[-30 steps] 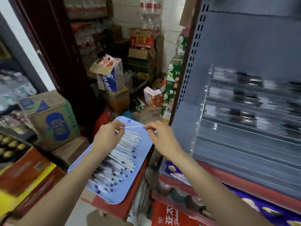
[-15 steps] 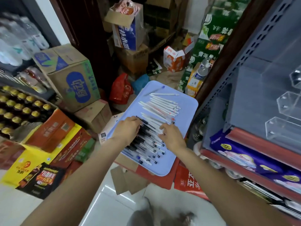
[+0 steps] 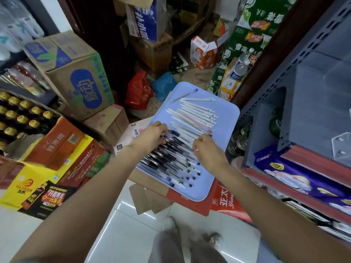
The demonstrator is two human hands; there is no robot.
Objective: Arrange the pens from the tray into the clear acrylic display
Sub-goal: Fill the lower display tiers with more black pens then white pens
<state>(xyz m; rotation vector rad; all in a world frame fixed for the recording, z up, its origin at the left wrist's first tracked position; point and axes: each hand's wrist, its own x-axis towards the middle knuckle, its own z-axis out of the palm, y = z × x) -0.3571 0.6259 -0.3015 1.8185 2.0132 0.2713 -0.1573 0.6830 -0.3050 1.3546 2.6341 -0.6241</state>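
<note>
Head view: pale blue tray (image 3: 227,130) carries white pens (image 3: 195,115) at its far end, clear black-grip pens (image 3: 171,162) nearer. Left hand (image 3: 152,136) and right hand (image 3: 208,150) rest fingertips on the black ones; whether either pinches a pen, I cannot tell.

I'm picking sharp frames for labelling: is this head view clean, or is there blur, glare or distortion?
Head view: the pens on the blue tray are fairly sharp; the left hand is slightly soft; the water bottles at top left smear; window glare streaks the floor tiles; wide-angle bending tilts the shelf upright.
</note>
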